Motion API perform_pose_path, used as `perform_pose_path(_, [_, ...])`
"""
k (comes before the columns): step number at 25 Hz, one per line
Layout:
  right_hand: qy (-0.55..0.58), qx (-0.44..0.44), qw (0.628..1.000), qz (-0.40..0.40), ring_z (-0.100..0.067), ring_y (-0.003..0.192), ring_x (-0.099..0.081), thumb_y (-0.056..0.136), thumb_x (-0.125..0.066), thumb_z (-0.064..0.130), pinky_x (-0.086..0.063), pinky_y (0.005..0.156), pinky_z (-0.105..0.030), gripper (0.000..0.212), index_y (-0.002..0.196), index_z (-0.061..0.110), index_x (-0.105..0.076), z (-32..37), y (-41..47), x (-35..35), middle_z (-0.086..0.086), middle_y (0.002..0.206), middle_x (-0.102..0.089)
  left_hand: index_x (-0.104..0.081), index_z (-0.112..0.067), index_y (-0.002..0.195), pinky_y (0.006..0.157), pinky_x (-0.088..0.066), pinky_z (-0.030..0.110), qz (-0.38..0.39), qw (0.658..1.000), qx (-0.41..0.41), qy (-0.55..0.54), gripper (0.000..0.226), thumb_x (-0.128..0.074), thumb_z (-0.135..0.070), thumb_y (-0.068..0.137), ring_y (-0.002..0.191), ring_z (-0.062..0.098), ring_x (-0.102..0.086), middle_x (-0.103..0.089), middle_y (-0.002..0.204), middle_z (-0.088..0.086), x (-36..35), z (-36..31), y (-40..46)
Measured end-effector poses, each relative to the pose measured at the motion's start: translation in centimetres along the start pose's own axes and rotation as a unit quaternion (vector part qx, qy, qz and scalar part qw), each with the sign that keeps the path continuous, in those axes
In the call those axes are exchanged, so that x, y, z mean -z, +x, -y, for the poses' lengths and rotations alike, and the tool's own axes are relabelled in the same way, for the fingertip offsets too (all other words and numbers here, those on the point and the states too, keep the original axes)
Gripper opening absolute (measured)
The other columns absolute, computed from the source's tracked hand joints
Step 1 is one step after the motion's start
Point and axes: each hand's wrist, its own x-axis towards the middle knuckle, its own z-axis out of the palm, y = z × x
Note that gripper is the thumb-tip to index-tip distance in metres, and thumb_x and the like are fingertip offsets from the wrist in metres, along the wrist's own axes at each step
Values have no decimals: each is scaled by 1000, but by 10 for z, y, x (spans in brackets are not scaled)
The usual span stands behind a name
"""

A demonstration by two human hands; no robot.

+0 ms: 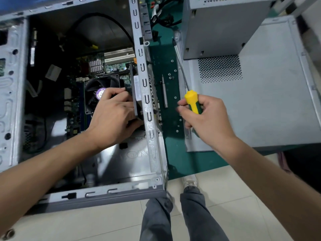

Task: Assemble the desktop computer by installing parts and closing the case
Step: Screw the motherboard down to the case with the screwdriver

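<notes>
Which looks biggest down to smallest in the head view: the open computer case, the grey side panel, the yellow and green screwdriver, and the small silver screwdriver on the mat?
1. Open computer case
2. Grey side panel
3. Yellow and green screwdriver
4. Small silver screwdriver

**Clearance: tight at the case's right wall, open on the mat strip**

Inside the open case the left hand fills the gap between CPU fan and right case wall; the black cable loop arches over the upper bay. Lower case floor is free. Green mat strip between case and side panel is passable, but littered with screws, a loose bit and the screwdriver held by the right hand.
</notes>
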Motion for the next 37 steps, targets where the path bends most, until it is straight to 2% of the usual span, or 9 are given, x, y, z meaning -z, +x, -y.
perform_pose_path(3, [39,-15,999,-1,-8,53,-58,83,-75,15,-53,54,-21,10,77,22,-73,1,-3,-12,-5,66,-67,-65,-13,62,89,-21,22,-15,1000,12,-16,29,-55,-29,85,76,18,-45,-60,63,-2,1,-5,0])
perform_pose_path(6, [59,-27,998,-1,-9,56,-62,81,-74,15,-54,57,-26,11,77,25,-75,-2,-4,-21,0,65,-68,-63,-15,63,88,-21,23,-20,999,11,-32,27,-54,-29,84,76,17,-44,-59,64,-3,2,-6,1])
perform_pose_path(10, [64,-30,997,-12,-27,66,-67,77,-73,21,-58,69,-49,12,81,31,-75,-4,-4,-34,-10,72,-69,-63,-13,62,88,-23,20,-27,999,21,-42,26,-55,-29,81,75,17,-45,-58,62,-1,3,-6,2])
perform_pose_path(12, [74,-36,996,-20,-34,75,-69,75,-74,21,-58,71,-54,13,82,33,-74,-4,-3,-38,-9,75,-71,-63,-13,61,94,-21,13,-33,998,25,-53,25,-55,-28,80,75,16,-45,-58,61,-2,3,-7,2])
perform_pose_path(14, [81,-39,996,-26,-32,76,-70,76,-76,21,-59,72,-52,13,82,32,-74,-4,-2,-41,-5,75,-72,-62,-13,60,102,-15,10,-39,998,21,-52,26,-54,-27,81,75,16,-44,-58,60,-1,3,-6,3])
perform_pose_path(18, [70,-42,996,-29,-25,66,-66,82,-75,24,-57,65,-46,5,78,25,-72,-6,-4,-49,-4,70,-69,-62,-11,59,105,-12,12,-28,999,-3,-23,35,-49,-26,87,75,16,-43,-57,58,0,1,-3,2])
perform_pose_path(24, [45,-61,996,-44,-34,73,-66,87,-72,28,-56,67,-52,11,78,21,-71,-12,-4,-56,-9,73,-69,-57,-13,56,105,-13,13,-59,997,-9,-48,57,-28,-34,101,72,16,-41,-52,56,-2,-1,-3,3])
perform_pose_path(30, [49,-42,996,-56,-35,71,-65,88,-70,30,-55,64,-52,13,82,19,-71,-13,-3,-63,-7,73,-69,-53,-14,54,99,-17,14,-63,997,-15,-33,37,-50,-26,89,70,13,-40,-47,55,-6,-6,-1,1])
perform_pose_path(37, [43,-25,998,-44,-39,71,-63,88,-70,24,-53,60,-53,10,83,16,-71,-14,-4,-59,-13,75,-67,-53,-18,55,88,-21,22,-71,997,-17,-35,29,-59,-24,83,71,14,-42,-50,56,-7,-5,-1,2])
